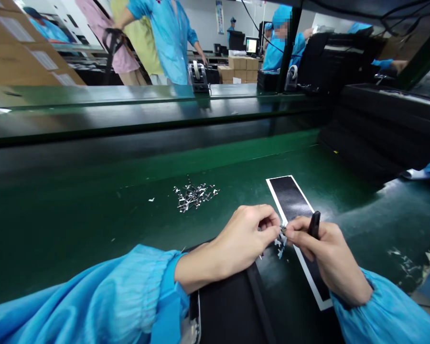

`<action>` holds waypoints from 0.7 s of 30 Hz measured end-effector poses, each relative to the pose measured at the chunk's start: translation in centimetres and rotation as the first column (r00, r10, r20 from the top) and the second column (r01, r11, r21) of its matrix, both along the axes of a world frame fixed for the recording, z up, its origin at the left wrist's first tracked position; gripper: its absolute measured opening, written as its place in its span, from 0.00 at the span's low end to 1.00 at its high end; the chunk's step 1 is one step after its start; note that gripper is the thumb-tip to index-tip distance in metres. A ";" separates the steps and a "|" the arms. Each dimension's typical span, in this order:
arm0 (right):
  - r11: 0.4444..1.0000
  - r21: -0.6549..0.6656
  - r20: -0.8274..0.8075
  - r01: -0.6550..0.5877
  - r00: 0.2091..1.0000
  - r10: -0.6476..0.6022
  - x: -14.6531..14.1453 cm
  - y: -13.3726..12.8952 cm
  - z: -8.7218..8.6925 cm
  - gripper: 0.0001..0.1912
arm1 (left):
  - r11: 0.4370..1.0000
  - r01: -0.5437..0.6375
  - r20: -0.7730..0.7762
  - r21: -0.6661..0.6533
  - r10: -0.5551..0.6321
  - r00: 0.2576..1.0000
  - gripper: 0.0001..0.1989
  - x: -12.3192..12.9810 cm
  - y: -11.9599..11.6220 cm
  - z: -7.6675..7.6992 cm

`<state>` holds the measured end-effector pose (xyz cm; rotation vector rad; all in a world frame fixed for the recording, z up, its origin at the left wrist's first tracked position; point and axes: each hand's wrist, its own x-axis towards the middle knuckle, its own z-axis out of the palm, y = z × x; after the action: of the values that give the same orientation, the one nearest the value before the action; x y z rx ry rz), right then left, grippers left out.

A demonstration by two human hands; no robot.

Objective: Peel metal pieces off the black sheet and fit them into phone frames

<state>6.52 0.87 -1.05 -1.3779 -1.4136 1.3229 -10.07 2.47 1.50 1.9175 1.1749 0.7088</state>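
Black, a flat panel (pixel 229 306) lies nearest, below the left hand (pixel 236 239), which pinches small pieces (pixel 280 244); the right hand (pixel 331 251), clasping a black tool (pixel 314 224), meets them above the tabletop (pixel 75 229), beside a white-edged sheet (pixel 290 196). Work seems midway: these pieces look unfinished; whether the farther heap (pixel 193 197) is done, I cannot tell.

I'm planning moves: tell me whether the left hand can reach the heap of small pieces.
Likely yes: nothing visible stands between the left hand and the heap on the tabletop, though that hand is busy beside the right hand.
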 end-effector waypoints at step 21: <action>0.998 0.025 0.048 -0.060 0.997 0.059 0.4 0.0 1.0 0.09 | 0.920 0.075 0.080 0.384 -0.114 0.990 0.09 -1.1 -0.7 -0.4</action>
<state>6.94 0.86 -0.06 -1.3673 -1.5086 1.3127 -11.13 1.75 1.09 2.2098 0.9223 1.0282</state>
